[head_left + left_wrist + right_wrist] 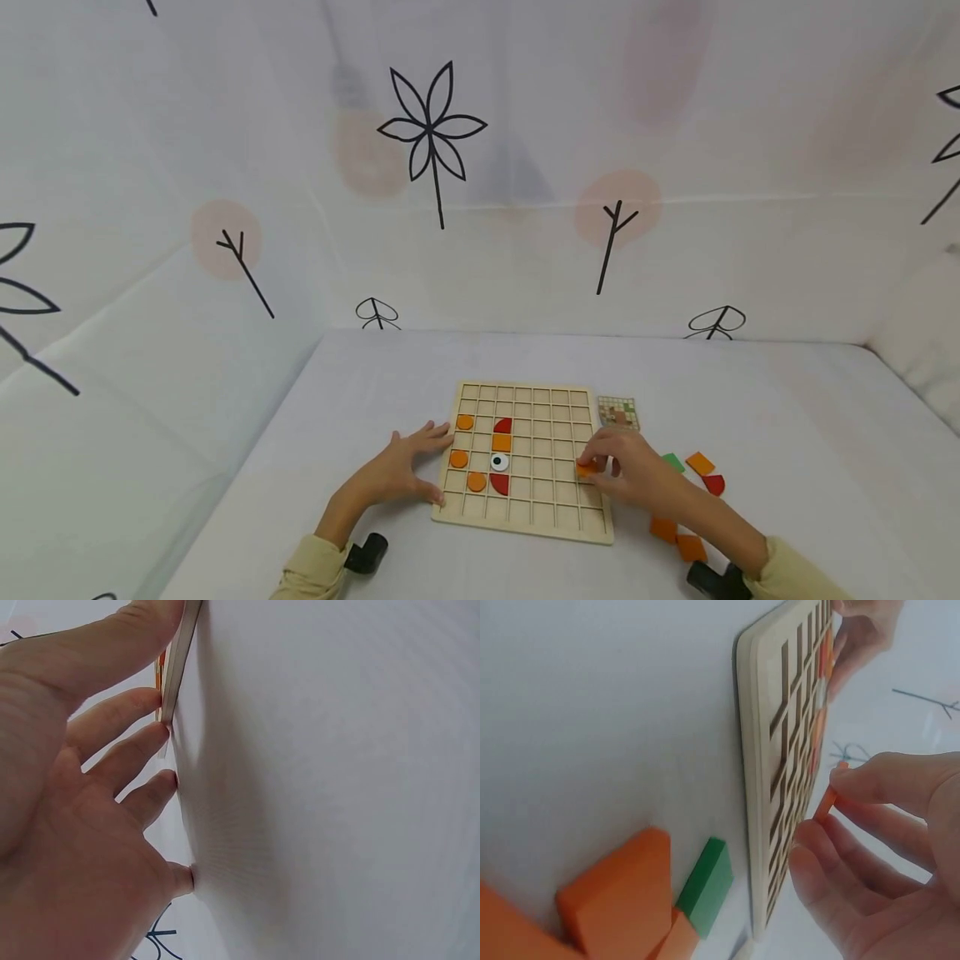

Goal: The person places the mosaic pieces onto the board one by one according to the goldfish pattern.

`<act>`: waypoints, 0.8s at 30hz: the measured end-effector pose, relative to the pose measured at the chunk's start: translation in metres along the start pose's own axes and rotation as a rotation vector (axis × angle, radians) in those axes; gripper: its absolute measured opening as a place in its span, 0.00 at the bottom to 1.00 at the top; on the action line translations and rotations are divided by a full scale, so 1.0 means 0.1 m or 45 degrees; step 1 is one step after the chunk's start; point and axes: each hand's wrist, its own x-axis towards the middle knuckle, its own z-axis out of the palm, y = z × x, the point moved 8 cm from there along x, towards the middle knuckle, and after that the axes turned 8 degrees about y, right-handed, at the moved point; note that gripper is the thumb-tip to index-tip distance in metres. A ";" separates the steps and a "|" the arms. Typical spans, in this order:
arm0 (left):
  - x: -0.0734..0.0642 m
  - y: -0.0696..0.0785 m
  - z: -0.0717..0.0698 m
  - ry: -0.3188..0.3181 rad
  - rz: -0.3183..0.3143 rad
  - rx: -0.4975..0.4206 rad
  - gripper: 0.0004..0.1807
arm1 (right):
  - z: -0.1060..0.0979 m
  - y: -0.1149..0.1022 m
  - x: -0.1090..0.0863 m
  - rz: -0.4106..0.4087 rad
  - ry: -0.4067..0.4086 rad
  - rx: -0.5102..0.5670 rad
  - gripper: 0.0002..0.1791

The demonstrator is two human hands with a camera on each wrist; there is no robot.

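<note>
A square wooden grid board (542,492) lies on the white table. My right hand (626,467) is over the board's right side and pinches an orange tile (828,801) between thumb and fingers. Along the left edge rests my left hand (397,468), fingers spread, with thumb and fingertips at the board's side. Set in the cells are several orange discs (476,482), an orange square (502,442), a white disc with a black dot (499,462), and two red quarter-round tiles, one upper (503,426) and one lower (499,484).
Right of the board lie loose pieces: a green tile (672,462), a red piece (714,484), and several orange tiles (701,463). A small pattern card (618,412) sits beside the board's upper right corner. A white patterned cloth (510,250) hangs behind the table.
</note>
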 end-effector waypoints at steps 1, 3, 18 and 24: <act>0.00 0.00 0.00 0.001 0.003 -0.003 0.47 | 0.02 -0.01 0.01 -0.003 -0.011 0.011 0.07; 0.00 0.00 0.00 0.001 0.010 -0.009 0.47 | 0.06 -0.03 0.01 -0.010 -0.031 0.036 0.07; -0.01 0.01 -0.01 0.003 0.019 -0.028 0.47 | 0.29 -0.24 0.11 -0.033 -0.088 0.128 0.04; -0.01 0.01 -0.01 0.005 0.020 -0.023 0.48 | 0.42 -0.28 0.15 -0.012 -0.102 0.120 0.04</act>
